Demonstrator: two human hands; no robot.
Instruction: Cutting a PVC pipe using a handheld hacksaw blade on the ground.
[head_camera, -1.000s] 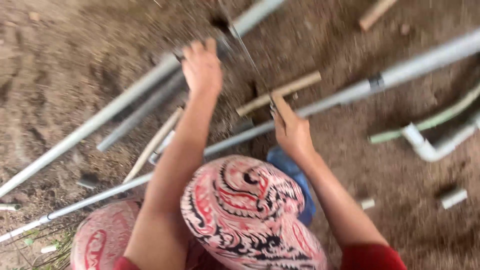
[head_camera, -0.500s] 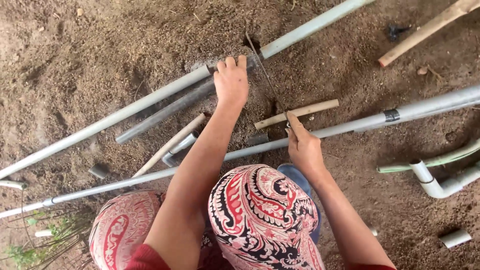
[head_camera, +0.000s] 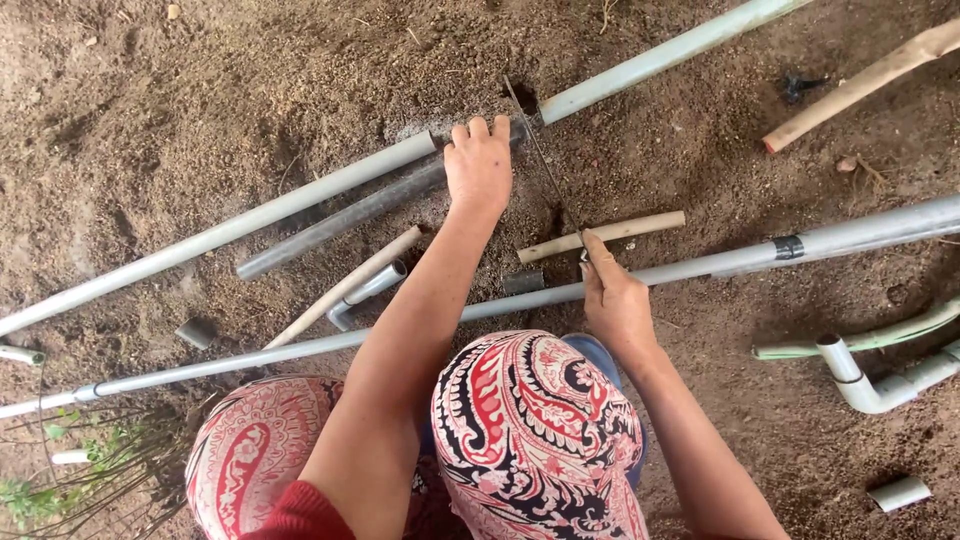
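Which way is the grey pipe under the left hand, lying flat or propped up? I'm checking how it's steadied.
Flat: the grey pipe lies on the soil, the left hand pressing its end.
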